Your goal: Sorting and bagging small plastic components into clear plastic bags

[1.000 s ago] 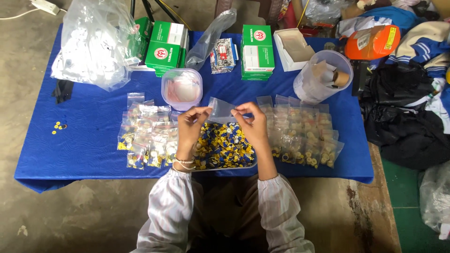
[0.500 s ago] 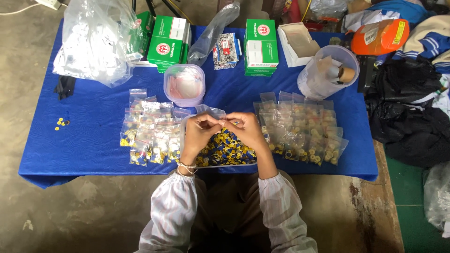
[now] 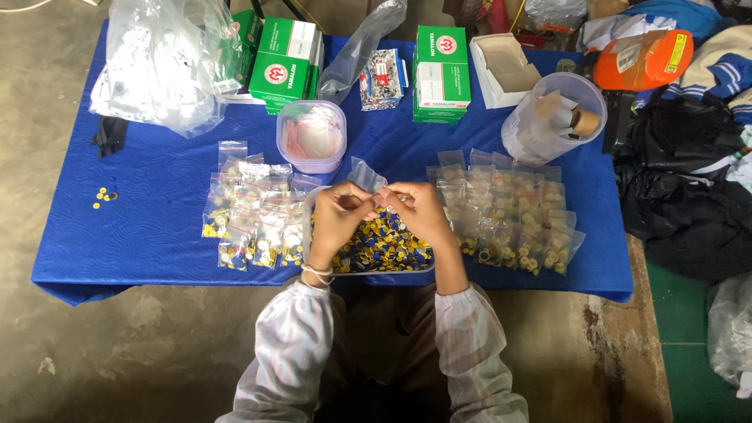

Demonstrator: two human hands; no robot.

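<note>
My left hand (image 3: pixel 338 215) and my right hand (image 3: pixel 415 210) meet over a clear tray (image 3: pixel 373 270) filled with small blue and yellow round pieces. Together they pinch a small clear plastic bag (image 3: pixel 365 174) whose open top sticks up between the fingers. Both hands are closed around it, thumbs and fingertips touching. To the left lie several filled small bags (image 3: pixel 252 213) in rows. To the right lies another spread of filled small bags (image 3: pixel 509 213). All of this rests on a blue cloth-covered table (image 3: pixel 157 227).
A round clear tub (image 3: pixel 311 137) stands behind the tray. Green and white boxes (image 3: pixel 286 56), (image 3: pixel 441 74), a large plastic bag (image 3: pixel 164 63), a clear jug (image 3: pixel 553 117) and an open white box (image 3: pixel 501 66) line the back. Dark clothes (image 3: pixel 689 180) pile at right.
The hands have drawn closer together and lower over the tray, bunching the small bag that was held stretched between them a second ago.
</note>
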